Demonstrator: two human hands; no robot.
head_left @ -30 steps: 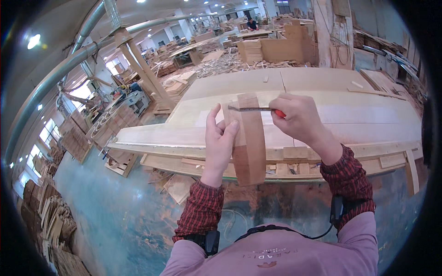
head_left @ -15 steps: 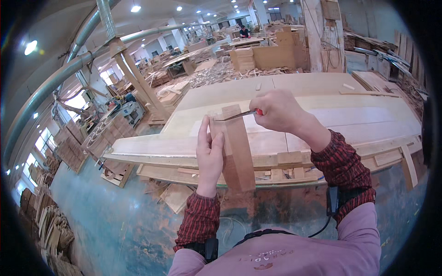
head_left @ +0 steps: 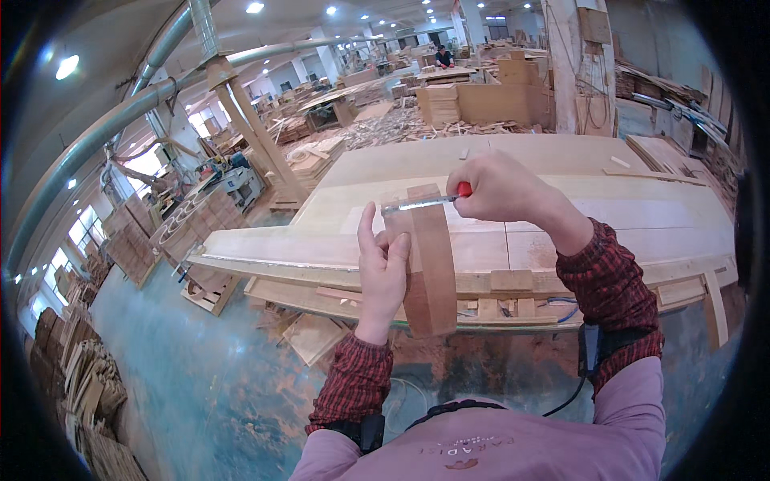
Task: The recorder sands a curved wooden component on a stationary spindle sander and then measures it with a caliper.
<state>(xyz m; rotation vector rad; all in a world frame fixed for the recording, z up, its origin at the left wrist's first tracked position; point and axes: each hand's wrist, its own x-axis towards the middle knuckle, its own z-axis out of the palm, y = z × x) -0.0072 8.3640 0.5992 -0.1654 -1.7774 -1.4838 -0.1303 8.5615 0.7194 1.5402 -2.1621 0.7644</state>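
Note:
My left hand [head_left: 383, 276] grips the left edge of a curved brown wooden piece [head_left: 431, 272], thumb on its near face and index finger pointing up. The piece stands tilted in front of the workbench, its lower end over the bench's front edge. In my right hand [head_left: 501, 191] is a hand tool with a red handle and a long narrow metal blade [head_left: 421, 204]. The fingers are closed round the handle. The blade lies flat across the upper end of the wooden piece, its tip close to my left index finger. Whether it is a file or a chisel I cannot tell.
A wide pale wooden panel [head_left: 577, 192] covers the bench. Below its front edge, a shelf [head_left: 513, 321] holds wood offcuts. A thin strip [head_left: 654, 175] lies at the panel's right. Left stand a post [head_left: 261, 144], stacked boards and machinery. Far back, a person [head_left: 444, 57] stands at a table.
The blade has turned to lie flatter and brighter across the wood's upper end. The whole view has shifted slightly, with both hands and the wood appearing a little further right.

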